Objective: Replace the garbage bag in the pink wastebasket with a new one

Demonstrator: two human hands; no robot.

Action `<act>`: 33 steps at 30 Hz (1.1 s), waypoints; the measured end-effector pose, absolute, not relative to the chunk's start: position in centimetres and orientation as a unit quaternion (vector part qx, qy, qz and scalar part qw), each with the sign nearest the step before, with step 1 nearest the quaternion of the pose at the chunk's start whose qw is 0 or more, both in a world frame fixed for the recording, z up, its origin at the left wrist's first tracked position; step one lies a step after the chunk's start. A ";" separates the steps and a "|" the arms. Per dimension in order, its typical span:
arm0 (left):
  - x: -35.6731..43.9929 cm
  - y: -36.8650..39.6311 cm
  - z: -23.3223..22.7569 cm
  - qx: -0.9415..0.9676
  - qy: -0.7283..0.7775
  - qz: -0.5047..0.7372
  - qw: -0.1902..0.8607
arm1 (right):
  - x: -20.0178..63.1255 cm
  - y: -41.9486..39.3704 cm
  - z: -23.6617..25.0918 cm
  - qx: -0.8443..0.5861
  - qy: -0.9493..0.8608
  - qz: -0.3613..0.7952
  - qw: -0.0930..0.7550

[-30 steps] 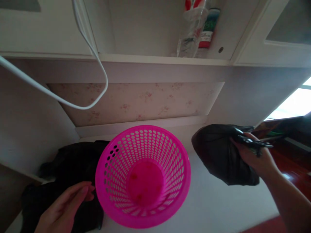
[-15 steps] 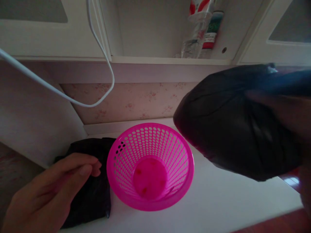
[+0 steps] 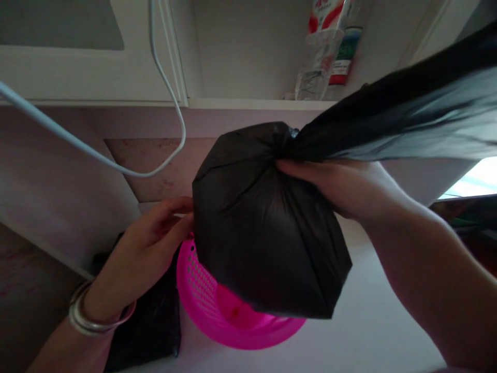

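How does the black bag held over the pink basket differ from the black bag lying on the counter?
The held black bag is puffed out and raised above the pink basket, gripped at its gathered neck by the right hand, with the left hand at its side. The black bag on the counter lies flat and limp beside the basket, ungripped. Both are dark, thin plastic.

The bag (image 3: 264, 228) is black all over, with a dull grey sheen along its stretched upper part. The basket (image 3: 217, 305) under it is bright pink, pierced with rows of small round holes. A second black bag (image 3: 151, 326) lies dark beside it. The tabletop (image 3: 368, 331) is plain white. The wall panel (image 3: 155, 166) behind shows a pale pink ground with faint flower specks. The cable (image 3: 116, 166) is white. The bracelet (image 3: 89, 316) is silver. The bottle (image 3: 341, 57) on the shelf bears a green and red label.
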State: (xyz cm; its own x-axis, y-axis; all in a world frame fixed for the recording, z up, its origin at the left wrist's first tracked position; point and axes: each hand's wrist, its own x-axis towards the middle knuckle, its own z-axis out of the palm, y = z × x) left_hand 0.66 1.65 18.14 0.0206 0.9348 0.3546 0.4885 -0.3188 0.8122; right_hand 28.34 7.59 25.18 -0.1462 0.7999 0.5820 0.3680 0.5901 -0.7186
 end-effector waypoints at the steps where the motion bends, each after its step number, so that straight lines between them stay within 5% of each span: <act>1: 0.4 1.8 17.8 0.684 0.531 0.431 0.255 | 28.2 7.7 24.7 -0.404 -0.745 0.199 0.491; 6: 0.1 2.4 16.3 0.752 0.545 0.287 0.235 | 27.7 8.2 22.1 -0.393 -0.825 0.229 0.335; 12: 0.3 3.3 15.3 0.735 0.561 0.318 0.209 | 26.0 8.9 20.0 -0.389 -0.868 0.246 0.187; 20: 1.2 5.0 14.9 0.782 0.499 0.318 0.197 | 23.7 10.0 16.2 -0.351 -0.876 0.265 0.199; 33: 3.3 6.3 13.6 0.848 0.466 0.132 0.213 | 25.9 8.7 14.6 -0.310 -0.918 0.211 0.130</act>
